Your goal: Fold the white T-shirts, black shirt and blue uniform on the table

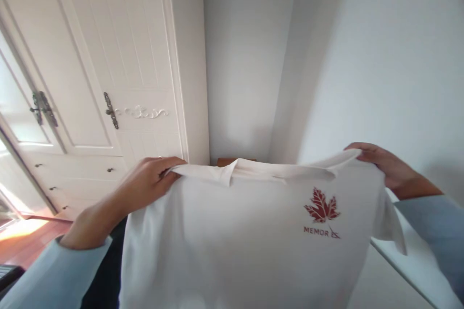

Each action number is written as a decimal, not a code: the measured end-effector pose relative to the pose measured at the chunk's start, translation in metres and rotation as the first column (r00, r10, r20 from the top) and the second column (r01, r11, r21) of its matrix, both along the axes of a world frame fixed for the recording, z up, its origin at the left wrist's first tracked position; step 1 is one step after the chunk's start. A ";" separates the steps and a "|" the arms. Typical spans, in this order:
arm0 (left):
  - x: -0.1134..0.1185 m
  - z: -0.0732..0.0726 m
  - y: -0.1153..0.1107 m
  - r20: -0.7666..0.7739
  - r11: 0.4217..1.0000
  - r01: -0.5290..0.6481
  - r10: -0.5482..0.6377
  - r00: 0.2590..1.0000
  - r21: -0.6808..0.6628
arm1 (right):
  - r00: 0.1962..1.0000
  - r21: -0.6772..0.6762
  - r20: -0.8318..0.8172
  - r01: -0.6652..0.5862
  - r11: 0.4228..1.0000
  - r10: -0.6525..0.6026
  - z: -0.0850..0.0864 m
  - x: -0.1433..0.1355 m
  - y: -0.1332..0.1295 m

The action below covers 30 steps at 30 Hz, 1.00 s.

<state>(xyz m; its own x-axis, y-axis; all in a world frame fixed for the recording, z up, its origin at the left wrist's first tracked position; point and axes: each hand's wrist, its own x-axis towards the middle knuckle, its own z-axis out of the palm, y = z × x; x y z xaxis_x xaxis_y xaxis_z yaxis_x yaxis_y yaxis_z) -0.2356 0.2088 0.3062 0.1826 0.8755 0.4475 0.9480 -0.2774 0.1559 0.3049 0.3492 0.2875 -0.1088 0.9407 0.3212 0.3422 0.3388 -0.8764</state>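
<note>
A white T-shirt (232,231) hangs stretched between my two hands, its front towards me. A red maple leaf print (322,206) with lettering under it is on the right part of the chest. My left hand (150,181) pinches the shirt at its left shoulder. At the right shoulder, my right hand (380,161) grips the cloth, its fingertips partly behind the fabric. The collar sags a little between the hands, and a short sleeve droops below my right hand.
A white wardrobe (145,58) with dark metal handles and drawers stands at the left. Pale walls (380,58) meet in a corner behind the shirt. A white surface (391,280) lies at the lower right, reddish flooring (39,246) at the lower left.
</note>
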 end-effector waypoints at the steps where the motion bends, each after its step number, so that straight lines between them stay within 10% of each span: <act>1: 0.002 -0.002 0.015 -0.024 0.995 -0.099 0.099 0.995 0.003 | 0.998 -0.079 0.033 -0.042 0.996 0.045 -0.010 -0.009 0.020; 6: 0.032 -0.053 0.082 -0.315 0.856 -0.476 0.404 0.859 -0.199 | 0.909 -0.070 0.417 0.049 0.996 -0.015 -0.095 -0.081 0.093; 11: 0.071 -0.110 0.089 -0.354 0.944 -0.159 0.049 0.934 -0.290 | 0.860 -0.022 0.509 -0.024 0.999 0.032 -0.159 -0.126 0.096; 15: 0.070 -0.151 0.090 -0.235 0.807 0.071 -0.253 0.938 -0.586 | 0.752 0.038 0.636 -0.254 0.966 0.173 -0.180 -0.135 0.058; 22: 0.007 -0.217 0.101 -0.116 0.872 0.042 -0.112 0.987 -0.488 | 0.561 -0.206 0.710 -0.410 0.888 0.424 -0.213 -0.101 -0.005; 30: -0.045 -0.245 0.094 -0.123 0.931 0.000 -0.048 0.991 -0.366 | 0.586 -0.184 0.737 -0.305 0.934 0.337 -0.229 -0.027 0.010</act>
